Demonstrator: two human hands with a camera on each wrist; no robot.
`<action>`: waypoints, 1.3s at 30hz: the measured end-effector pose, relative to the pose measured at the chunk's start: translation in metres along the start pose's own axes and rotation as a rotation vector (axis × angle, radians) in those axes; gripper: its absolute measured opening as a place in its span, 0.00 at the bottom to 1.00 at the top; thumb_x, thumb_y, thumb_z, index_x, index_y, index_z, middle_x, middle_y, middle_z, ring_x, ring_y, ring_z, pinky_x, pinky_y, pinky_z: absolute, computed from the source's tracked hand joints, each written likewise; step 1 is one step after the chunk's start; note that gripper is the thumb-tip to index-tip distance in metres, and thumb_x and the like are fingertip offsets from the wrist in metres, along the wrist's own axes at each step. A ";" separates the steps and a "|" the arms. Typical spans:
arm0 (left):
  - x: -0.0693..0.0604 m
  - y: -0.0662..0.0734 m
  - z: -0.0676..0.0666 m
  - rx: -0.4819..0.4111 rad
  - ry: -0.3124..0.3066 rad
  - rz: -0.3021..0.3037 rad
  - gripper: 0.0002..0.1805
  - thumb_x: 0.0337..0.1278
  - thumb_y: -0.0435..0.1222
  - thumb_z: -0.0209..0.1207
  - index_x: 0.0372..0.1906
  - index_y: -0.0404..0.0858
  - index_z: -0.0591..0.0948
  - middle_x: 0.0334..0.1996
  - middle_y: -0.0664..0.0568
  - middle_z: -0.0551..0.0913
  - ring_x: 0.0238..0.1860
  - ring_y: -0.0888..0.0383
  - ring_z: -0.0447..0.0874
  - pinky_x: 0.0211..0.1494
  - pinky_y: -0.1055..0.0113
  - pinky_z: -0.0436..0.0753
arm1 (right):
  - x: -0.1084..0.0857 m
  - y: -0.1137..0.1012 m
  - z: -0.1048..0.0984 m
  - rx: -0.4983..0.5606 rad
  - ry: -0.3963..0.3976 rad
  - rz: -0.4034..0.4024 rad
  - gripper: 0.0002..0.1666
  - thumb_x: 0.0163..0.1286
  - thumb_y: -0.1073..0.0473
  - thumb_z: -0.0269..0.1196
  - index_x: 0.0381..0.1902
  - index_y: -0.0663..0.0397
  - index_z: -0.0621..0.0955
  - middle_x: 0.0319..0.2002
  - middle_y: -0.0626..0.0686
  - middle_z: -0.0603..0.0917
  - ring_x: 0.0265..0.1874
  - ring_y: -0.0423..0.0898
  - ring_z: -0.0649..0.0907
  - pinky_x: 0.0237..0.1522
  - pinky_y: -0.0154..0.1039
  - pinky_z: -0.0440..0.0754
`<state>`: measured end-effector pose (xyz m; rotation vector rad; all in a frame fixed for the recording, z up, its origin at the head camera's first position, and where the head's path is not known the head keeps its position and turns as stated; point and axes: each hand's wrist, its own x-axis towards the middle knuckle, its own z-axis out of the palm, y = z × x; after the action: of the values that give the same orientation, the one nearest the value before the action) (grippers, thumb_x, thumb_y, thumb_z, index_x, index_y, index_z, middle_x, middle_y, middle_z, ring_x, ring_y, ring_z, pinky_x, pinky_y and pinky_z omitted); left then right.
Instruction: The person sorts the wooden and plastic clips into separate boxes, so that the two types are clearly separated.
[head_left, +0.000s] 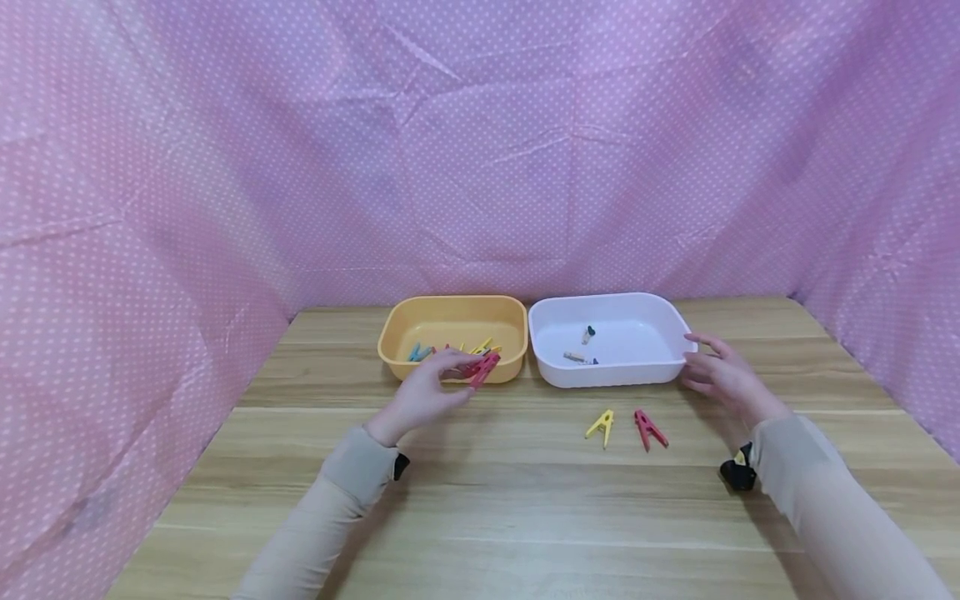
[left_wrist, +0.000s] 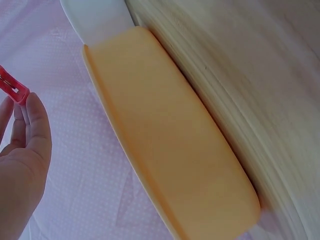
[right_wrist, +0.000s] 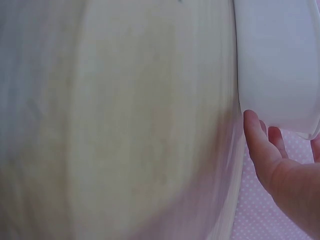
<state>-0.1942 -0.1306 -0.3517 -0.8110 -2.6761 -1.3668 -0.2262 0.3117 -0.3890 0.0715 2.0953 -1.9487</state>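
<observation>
Between the thumb and fingers of my left hand [head_left: 433, 390] is a red clothespin [head_left: 484, 369], held over the front rim of the yellow basin [head_left: 390, 354]. The left wrist view shows the same red clothespin [left_wrist: 14, 87] at the fingertips. Several blue, yellow and red clothespins lie inside the yellow basin. My right hand [head_left: 726, 379] rests its fingers against the right end of the white basin [head_left: 600, 375], holding nothing. A yellow clothespin [head_left: 602, 427] and a red clothespin [head_left: 649, 429] lie on the table in front of the white basin.
Inside the white basin are a few small items, one with a dark green top [head_left: 588, 334] and a pale one [head_left: 575, 357], too small to identify. The basins stand side by side on the wooden table [head_left: 525, 500]. Pink dotted cloth [head_left: 480, 167] hangs behind.
</observation>
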 end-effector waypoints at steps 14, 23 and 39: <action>0.002 -0.011 -0.013 -0.024 0.039 -0.028 0.21 0.53 0.27 0.63 0.54 0.32 0.78 0.48 0.44 0.79 0.49 0.50 0.80 0.56 0.61 0.79 | 0.000 0.001 -0.002 0.022 0.006 -0.031 0.20 0.72 0.56 0.55 0.59 0.40 0.65 0.55 0.59 0.66 0.38 0.33 0.81 0.46 0.30 0.81; 0.003 -0.015 -0.022 -0.020 0.055 -0.032 0.22 0.51 0.27 0.63 0.55 0.31 0.78 0.48 0.43 0.80 0.47 0.49 0.81 0.56 0.58 0.79 | -0.001 -0.002 -0.002 0.034 -0.019 -0.044 0.18 0.72 0.58 0.54 0.56 0.38 0.66 0.46 0.47 0.74 0.38 0.34 0.81 0.46 0.31 0.81; 0.008 -0.015 -0.041 0.079 0.057 0.007 0.22 0.51 0.25 0.62 0.54 0.28 0.77 0.46 0.39 0.79 0.45 0.45 0.80 0.53 0.51 0.79 | -0.001 -0.002 -0.001 0.049 -0.019 -0.045 0.16 0.72 0.59 0.54 0.54 0.38 0.67 0.38 0.39 0.77 0.37 0.34 0.82 0.45 0.31 0.81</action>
<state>-0.2160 -0.1654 -0.3355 -0.7608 -2.6623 -1.2533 -0.2259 0.3128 -0.3866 0.0161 2.0548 -2.0183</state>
